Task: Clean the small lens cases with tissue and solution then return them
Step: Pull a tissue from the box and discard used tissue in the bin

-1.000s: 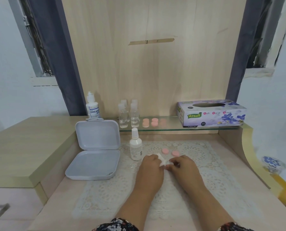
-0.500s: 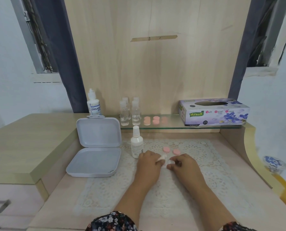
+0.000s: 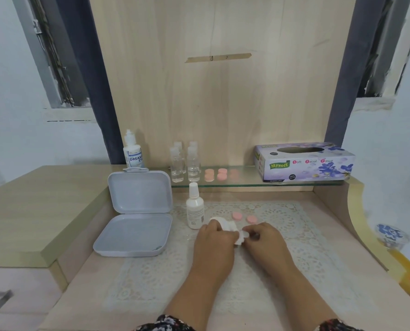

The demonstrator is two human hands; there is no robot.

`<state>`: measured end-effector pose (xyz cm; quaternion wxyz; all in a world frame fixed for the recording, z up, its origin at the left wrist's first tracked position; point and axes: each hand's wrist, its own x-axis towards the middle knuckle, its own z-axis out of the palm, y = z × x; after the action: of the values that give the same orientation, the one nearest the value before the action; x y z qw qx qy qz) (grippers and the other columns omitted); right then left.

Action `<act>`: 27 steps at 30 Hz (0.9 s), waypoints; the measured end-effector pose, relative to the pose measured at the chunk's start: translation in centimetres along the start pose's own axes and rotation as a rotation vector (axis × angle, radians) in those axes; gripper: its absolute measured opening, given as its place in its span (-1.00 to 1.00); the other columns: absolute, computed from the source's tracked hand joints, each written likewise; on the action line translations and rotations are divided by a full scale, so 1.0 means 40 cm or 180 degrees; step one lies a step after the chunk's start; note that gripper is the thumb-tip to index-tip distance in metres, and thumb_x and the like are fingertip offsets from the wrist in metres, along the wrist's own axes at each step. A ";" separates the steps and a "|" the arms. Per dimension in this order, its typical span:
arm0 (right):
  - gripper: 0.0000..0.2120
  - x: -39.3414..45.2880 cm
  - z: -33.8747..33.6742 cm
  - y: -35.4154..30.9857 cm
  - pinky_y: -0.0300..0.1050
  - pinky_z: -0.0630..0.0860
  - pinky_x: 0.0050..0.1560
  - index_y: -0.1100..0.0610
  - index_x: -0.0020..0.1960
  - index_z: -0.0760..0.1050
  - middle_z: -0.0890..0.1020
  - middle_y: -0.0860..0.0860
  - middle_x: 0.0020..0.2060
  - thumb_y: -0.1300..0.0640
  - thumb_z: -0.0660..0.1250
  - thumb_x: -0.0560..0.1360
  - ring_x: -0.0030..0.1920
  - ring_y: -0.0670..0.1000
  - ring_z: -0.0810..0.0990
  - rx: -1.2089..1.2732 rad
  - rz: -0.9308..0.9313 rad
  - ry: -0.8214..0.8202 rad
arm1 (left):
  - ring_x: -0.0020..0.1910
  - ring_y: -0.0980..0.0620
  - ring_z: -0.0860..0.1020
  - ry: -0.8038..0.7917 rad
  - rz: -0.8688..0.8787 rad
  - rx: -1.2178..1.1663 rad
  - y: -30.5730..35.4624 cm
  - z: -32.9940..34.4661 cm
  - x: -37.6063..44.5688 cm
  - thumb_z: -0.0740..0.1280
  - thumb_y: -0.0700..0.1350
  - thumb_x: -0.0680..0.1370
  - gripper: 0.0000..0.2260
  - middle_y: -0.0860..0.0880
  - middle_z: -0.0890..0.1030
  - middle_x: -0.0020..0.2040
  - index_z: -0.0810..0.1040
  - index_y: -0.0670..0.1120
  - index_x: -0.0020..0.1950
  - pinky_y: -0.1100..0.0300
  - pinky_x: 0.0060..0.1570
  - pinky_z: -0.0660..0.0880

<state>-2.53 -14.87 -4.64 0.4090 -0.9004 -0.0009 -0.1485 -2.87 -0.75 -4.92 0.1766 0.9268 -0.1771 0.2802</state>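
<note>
My left hand (image 3: 214,240) grips a wad of white tissue (image 3: 225,224) over the lace mat. My right hand (image 3: 263,237) pinches a small white lens case (image 3: 243,235) that touches the tissue. Two pink caps (image 3: 237,215) (image 3: 251,219) lie on the mat just beyond my hands. A small white solution bottle (image 3: 194,207) stands left of them. An open grey box (image 3: 137,216) lies further left.
On the glass shelf (image 3: 242,182) stand several clear small bottles (image 3: 185,163), pink caps (image 3: 216,174) and a tissue box (image 3: 304,162). A larger solution bottle (image 3: 132,151) stands behind the grey box. A raised wooden counter (image 3: 32,206) is at left.
The camera tilted slightly. My hands stay together on the mat, and more of the tissue now shows above my left hand as it works against the case.
</note>
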 end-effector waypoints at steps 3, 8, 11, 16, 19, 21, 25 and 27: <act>-0.81 0.005 0.004 0.007 -0.17 0.45 0.06 0.01 0.03 0.65 0.57 -0.08 -0.02 0.13 0.30 0.48 0.04 -0.09 0.50 -0.0061 0.0022 -0.0060 | -0.39 0.03 0.44 0.0003 0.0261 0.0403 0.017 0.007 0.008 0.56 -0.22 0.08 -0.76 0.08 0.47 -0.48 0.59 0.03 -0.40 0.23 -0.43 0.32; -0.82 0.006 0.005 0.007 -0.21 0.41 0.04 0.01 0.05 0.64 0.57 -0.08 -0.01 0.12 0.34 0.48 0.03 -0.09 0.50 -0.0109 0.0007 -0.0095 | -0.14 -0.02 0.49 -0.0091 -0.0407 -0.0362 0.022 0.010 0.017 0.38 -0.22 0.43 -0.89 0.00 0.55 -0.17 0.61 -0.05 -0.09 0.18 -0.18 0.39; -0.80 0.004 0.002 0.004 -0.21 0.41 0.03 -0.01 0.08 0.64 0.54 -0.11 -0.02 0.10 0.35 0.47 0.05 -0.08 0.49 -0.0167 -0.0013 -0.0192 | -0.06 -0.04 0.49 -0.0080 -0.1421 -0.1718 0.007 0.006 0.031 0.21 -0.22 0.57 -0.88 -0.07 0.54 -0.06 0.53 -0.07 0.01 0.20 -0.15 0.40; -0.86 -0.004 -0.010 -0.008 -0.19 0.41 0.03 -0.06 0.00 0.65 0.54 -0.19 -0.07 0.03 0.41 0.44 0.04 -0.11 0.47 -0.0099 -0.0045 -0.0260 | -0.05 0.11 0.48 0.0841 -0.1047 -0.1656 0.018 -0.002 0.027 0.27 -0.25 0.57 -0.86 0.13 0.53 -0.09 0.56 -0.06 0.03 0.31 -0.06 0.39; -0.89 -0.004 -0.011 -0.010 -0.16 0.44 -0.01 -0.08 -0.07 0.64 0.54 -0.20 -0.14 0.00 0.43 0.41 -0.01 -0.09 0.49 -0.0076 0.0029 -0.0286 | -0.14 0.09 0.44 0.0328 -0.0666 -0.1489 0.024 0.010 0.029 0.27 -0.27 0.52 -0.87 0.09 0.50 -0.16 0.47 -0.03 -0.10 0.26 -0.15 0.39; -0.93 -0.004 -0.011 -0.011 -0.11 0.46 -0.16 -0.04 -0.27 0.61 0.59 -0.12 -0.29 0.00 0.40 0.38 -0.14 -0.04 0.53 -0.0034 0.0087 -0.0277 | -0.16 0.02 0.44 -0.0043 -0.0594 -0.1225 0.024 0.014 0.032 0.26 -0.22 0.53 -0.90 -0.01 0.49 -0.17 0.45 -0.02 -0.12 0.13 -0.19 0.41; -0.91 -0.009 -0.014 -0.011 -0.11 0.41 -0.31 0.02 -0.24 0.59 0.61 0.00 -0.37 0.04 0.34 0.38 -0.33 -0.05 0.53 0.0244 0.0202 -0.0355 | -0.16 -0.08 0.47 -0.0094 -0.0175 -0.0657 0.022 0.011 0.020 0.21 -0.14 0.54 -0.85 -0.09 0.50 -0.12 0.56 -0.03 -0.01 0.06 -0.19 0.44; -0.81 -0.011 -0.018 -0.013 -0.20 0.46 -0.24 -0.12 -0.02 0.56 0.64 -0.11 -0.23 0.05 0.38 0.37 -0.22 -0.13 0.59 0.0398 0.0294 -0.0342 | -0.19 -0.11 0.47 -0.0207 0.0054 -0.0431 0.024 0.007 0.013 0.19 -0.15 0.48 -0.81 -0.09 0.51 -0.14 0.56 -0.03 -0.01 0.09 -0.22 0.40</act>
<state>-3.21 -15.02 -3.94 0.4703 -0.8788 0.0095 -0.0807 -2.75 -1.84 -4.62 0.2306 0.9198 -0.2092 0.2388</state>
